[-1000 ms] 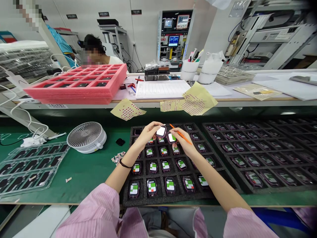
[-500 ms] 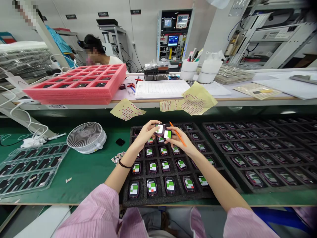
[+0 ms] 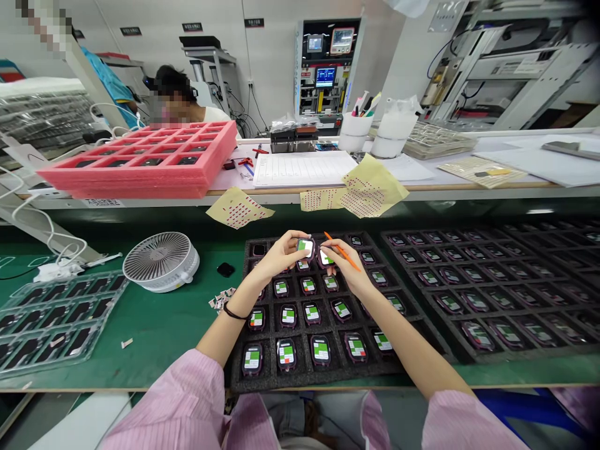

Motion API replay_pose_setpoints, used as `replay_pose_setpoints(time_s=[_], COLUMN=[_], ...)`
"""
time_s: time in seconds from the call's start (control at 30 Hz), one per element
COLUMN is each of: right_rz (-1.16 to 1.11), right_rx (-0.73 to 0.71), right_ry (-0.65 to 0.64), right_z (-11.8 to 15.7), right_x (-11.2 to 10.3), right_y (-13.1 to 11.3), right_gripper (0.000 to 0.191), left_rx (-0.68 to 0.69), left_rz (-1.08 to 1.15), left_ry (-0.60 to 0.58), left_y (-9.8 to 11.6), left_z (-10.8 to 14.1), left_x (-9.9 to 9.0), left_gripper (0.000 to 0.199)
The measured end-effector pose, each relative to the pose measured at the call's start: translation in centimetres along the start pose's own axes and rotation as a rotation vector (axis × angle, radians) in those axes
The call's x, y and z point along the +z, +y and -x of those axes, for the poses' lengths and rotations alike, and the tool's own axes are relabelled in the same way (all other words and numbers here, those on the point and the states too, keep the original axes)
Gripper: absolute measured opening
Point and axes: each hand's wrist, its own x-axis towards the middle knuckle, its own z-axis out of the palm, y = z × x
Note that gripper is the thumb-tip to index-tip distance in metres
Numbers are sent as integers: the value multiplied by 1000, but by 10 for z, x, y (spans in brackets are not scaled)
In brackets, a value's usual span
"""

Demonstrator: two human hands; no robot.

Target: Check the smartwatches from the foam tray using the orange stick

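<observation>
My left hand point(image 3: 280, 255) pinches a small watch-like device point(image 3: 305, 247) with a dark purple case and a white-and-green label on its face. My right hand point(image 3: 344, 267) grips a matching device point(image 3: 325, 257) and also holds a thin orange stick point(image 3: 342, 252). The two devices are a few centimetres apart, and both hands hover over a black foam tray point(image 3: 328, 379). Rows of similar labelled devices sit in the tray's pockets, and my hands hide some of those at the far end.
A second black foam tray point(image 3: 487, 294) with labelled devices lies to the right. On the left are a white desk fan point(image 3: 160, 261) and a clear plastic tray point(image 3: 60, 319). A pink foam tray point(image 3: 135, 178) sits on the raised bench, and a co-worker point(image 3: 197, 112) is beyond it.
The two held devices came closer together, then separated again. The right-hand device has moved rightward from the left one, and the orange stick has shifted with that hand.
</observation>
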Motion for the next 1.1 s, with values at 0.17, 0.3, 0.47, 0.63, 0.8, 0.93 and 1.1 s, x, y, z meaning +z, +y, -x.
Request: replay_pose_setpoints(time_s=[0.17,0.3,0.47,0.63,0.8,0.93,1.1], right_rz=[-15,-26,-26,-19,-21,-2,-10], right_rx=[-43,-63,-69,-52,-42,-45,-88], right_ry=[-86,-173,-173,-9,68,-4,-120], right_z=[0,-1,-1,1,2,2,0], right_x=[2,2,3,4,2,3,4], right_y=[0,4,6,1,1,0,4], right_gripper=[35,47,44,24,23,29,39], left_rx=[-1,-6,-83,-139,-125,-81,-42], left_rz=[-5,-12,-18,-42,-42,-26,-23], left_ry=[-29,30,127,186,147,103,48], left_y=[0,0,7,12,8,6,5], left_z=[0,0,2,3,2,2,2], left_x=[-1,-1,2,5,5,6,4], left_gripper=[46,42,33,27,29,33,34])
